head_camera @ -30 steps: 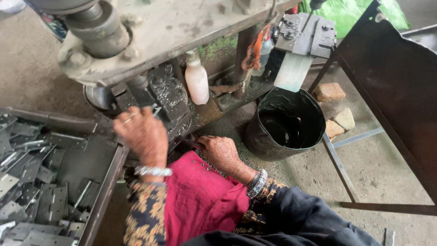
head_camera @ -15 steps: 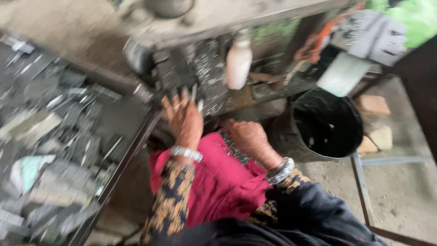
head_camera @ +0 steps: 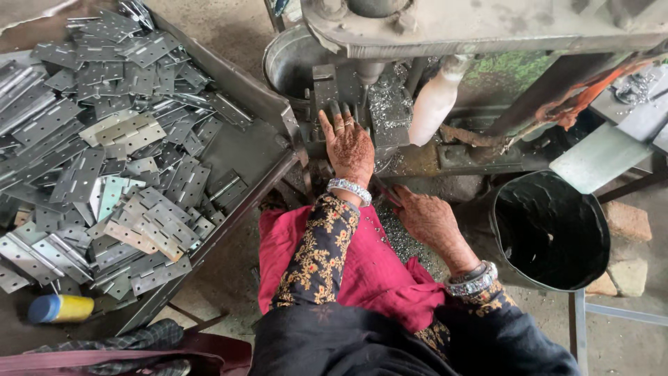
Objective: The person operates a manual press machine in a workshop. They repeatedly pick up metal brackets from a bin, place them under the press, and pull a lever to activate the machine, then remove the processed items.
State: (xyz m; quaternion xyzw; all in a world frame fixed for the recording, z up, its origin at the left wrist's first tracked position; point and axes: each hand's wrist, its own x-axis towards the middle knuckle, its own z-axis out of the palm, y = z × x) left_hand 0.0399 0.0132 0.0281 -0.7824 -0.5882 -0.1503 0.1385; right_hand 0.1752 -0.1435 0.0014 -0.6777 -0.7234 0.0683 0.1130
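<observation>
My left hand (head_camera: 350,143) reaches forward with fingers spread onto the dark jig block (head_camera: 327,90) under the drill bit (head_camera: 367,75) of a grey drill press (head_camera: 480,24). Whether it holds a part there I cannot see. My right hand (head_camera: 428,219) rests low by my lap, fingers curled against the machine's base among metal shavings; nothing shows in it. Both wrists wear silver bangles. A red cloth (head_camera: 369,268) covers my lap.
A metal tray (head_camera: 243,150) on the left holds several grey hinge plates (head_camera: 111,153). A black bucket (head_camera: 550,233) stands at the right, bricks (head_camera: 626,219) beside it. A white bottle (head_camera: 433,104) hangs by the press. A blue and yellow cylinder (head_camera: 61,308) lies lower left.
The view has swung left, bringing the tray of hinge plates into sight. My left hand stays at the jig and my right hand stays low by my lap.
</observation>
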